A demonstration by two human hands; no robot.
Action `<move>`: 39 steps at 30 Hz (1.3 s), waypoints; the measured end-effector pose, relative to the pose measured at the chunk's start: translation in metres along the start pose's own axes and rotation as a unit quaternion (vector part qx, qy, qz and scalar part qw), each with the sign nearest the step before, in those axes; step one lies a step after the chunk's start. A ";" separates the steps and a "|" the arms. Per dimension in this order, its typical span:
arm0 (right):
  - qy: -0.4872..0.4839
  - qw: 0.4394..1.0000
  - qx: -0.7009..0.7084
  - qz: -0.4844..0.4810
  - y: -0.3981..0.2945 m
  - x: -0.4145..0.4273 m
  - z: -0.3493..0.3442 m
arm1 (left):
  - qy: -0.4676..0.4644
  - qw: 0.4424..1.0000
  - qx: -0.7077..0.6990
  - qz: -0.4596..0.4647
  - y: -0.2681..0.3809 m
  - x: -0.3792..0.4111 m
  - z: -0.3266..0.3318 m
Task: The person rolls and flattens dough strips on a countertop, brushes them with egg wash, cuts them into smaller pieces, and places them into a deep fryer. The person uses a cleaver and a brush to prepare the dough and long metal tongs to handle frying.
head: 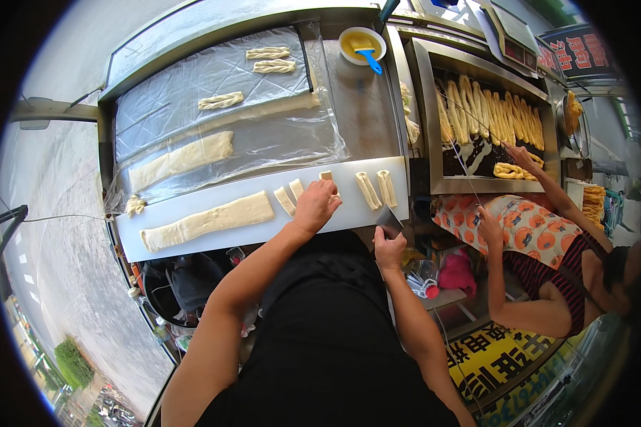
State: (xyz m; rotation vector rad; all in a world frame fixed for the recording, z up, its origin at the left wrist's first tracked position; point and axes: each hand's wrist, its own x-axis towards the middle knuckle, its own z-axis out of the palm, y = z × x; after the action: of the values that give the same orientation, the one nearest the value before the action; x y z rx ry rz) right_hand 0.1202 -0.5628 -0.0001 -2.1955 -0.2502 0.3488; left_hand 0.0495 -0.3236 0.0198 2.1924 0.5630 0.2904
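My left hand [316,205] is over a strip of dough [326,175] on the white cutting board [219,237]; its fingers partly hide the dough. In my right hand [390,246] is a dark, flat-bladed dough cutter [389,221], held at the board's near edge. Two pairs of stacked dough strips [368,190] lie near the board's right end. Left of my left hand are cut single strips [284,200], then a long flat slab of dough [208,220]. A small dough lump [135,205] sits at the board's far left corner.
Beyond the board, plastic film [278,139] covers another dough slab [184,160]; twisted dough pieces [220,101] lie farther back. A white bowl [347,36] holds yellow liquid and a blue-handled brush [373,61]. At right, a co-worker's hands [519,156] hold long sticks over a fryer [435,184] of dough sticks.
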 end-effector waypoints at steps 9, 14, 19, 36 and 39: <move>-0.014 1.000 -0.027 -0.003 -0.003 -0.006 -0.006 | -0.088 0.985 0.054 -0.137 -0.037 0.053 -0.009; -0.030 0.998 -0.033 0.046 -0.001 -0.008 -0.006 | -0.304 0.944 -0.084 -0.097 -0.011 0.057 -0.009; -0.040 0.998 -0.039 -0.002 -0.027 -0.001 -0.004 | -0.349 0.887 -0.253 -0.166 -0.008 0.057 0.007; -0.090 0.981 -0.098 -0.141 -0.038 0.017 0.030 | -0.232 0.922 -0.190 -0.246 -0.028 0.055 0.028; -0.112 0.974 -0.152 -0.125 -0.043 0.020 0.036 | -0.195 0.930 -0.192 -0.245 -0.029 0.053 0.030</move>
State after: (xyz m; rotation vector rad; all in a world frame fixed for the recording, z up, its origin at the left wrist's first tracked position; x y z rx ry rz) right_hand 0.1247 -0.5045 0.0107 -2.3868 -0.7411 0.4407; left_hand 0.0986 -0.3019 -0.0205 1.6039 0.7316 -0.2801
